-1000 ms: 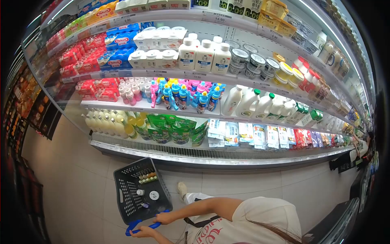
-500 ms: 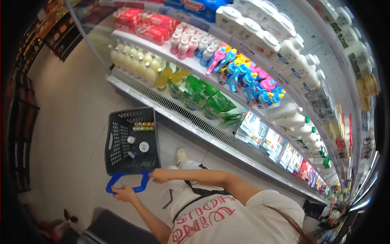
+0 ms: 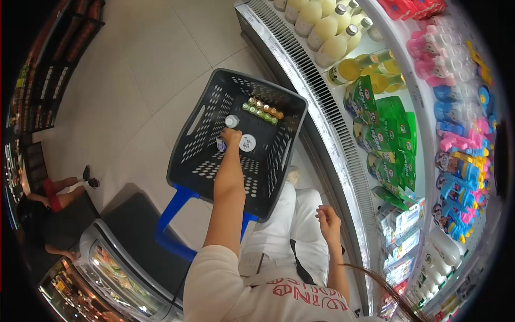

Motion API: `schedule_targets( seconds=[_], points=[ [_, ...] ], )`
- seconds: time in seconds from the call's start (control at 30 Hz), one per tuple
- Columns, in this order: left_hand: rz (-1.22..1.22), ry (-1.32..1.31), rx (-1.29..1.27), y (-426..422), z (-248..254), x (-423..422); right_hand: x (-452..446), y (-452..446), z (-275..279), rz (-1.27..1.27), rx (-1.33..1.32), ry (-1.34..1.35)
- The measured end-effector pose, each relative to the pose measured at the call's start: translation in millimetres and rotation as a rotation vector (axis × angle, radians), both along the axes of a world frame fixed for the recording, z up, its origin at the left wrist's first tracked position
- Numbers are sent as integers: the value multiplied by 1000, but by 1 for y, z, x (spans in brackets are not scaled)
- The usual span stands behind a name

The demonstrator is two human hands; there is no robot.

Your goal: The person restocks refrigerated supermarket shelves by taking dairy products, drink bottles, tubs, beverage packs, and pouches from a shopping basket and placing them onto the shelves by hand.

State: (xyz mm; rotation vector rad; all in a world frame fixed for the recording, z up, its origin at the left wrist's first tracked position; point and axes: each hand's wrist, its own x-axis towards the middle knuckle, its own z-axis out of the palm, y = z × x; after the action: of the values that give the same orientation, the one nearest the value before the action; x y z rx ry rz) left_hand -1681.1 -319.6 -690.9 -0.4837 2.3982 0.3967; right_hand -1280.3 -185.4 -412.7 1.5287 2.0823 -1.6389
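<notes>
My left hand (image 3: 232, 136) reaches down into the dark grey basket (image 3: 201, 172), its fingers closed at a small purple-and-white item (image 3: 221, 144); the fingertips are partly hidden. Right beside it are a white-capped bottle (image 3: 232, 121) and a round white-lidded tub (image 3: 247, 143). Two rows of small bottles (image 3: 260, 113) lie by the basket's far side. The blue handle (image 3: 170, 214) hangs toward my body, held by neither hand. My right hand (image 3: 328, 219) is raised over my leg, empty, its fingers loosely bent and apart.
A refrigerated shelf (image 3: 327, 126) runs along the right, with pale bottles (image 3: 333, 48), green pouches (image 3: 383, 139) and colourful bottles. At lower left are a glass-topped freezer (image 3: 120, 279) and a person (image 3: 56, 201). Dark shelving (image 3: 61, 64) stands at upper left.
Both hands have left the blue handle. My left hand has gone into the basket, and my right hand has moved away to the right. The view has turned left and down.
</notes>
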Motion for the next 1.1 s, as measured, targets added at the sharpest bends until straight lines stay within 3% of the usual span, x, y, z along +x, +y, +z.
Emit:
schedule_targets(
  seconds=[0.03,0.07,0.17,0.23,0.37,0.5,0.63,0.7,0.77,0.93,1.07,1.1],
  points=[
    [-40,91,-10,-1,-41,-6,-3,4,-13,0,18,-10],
    [-138,170,43,4,-43,-9,-6,6,-29,2,29,-23],
    [-392,356,46,-9,-116,-25,-9,13,-84,-32,4,-44],
    [-490,324,88,-17,-141,-39,-23,18,-99,-38,-30,-131],
    [-596,389,37,-12,-142,-38,-33,21,-120,66,104,-125],
    [-615,344,72,-3,-99,-41,-52,30,-84,94,141,-63],
    [-589,181,268,-3,9,-64,-69,47,-33,143,208,71],
    [-562,72,380,16,131,-62,-98,57,14,124,159,141],
    [-624,165,519,26,218,-53,-116,64,38,99,73,214],
    [-631,-58,923,66,444,-26,-169,82,149,225,8,413],
    [-764,-111,1134,108,585,-5,-171,90,223,230,272,700],
    [-805,-72,1179,120,612,0,-165,91,237,117,126,778]
  ],
)
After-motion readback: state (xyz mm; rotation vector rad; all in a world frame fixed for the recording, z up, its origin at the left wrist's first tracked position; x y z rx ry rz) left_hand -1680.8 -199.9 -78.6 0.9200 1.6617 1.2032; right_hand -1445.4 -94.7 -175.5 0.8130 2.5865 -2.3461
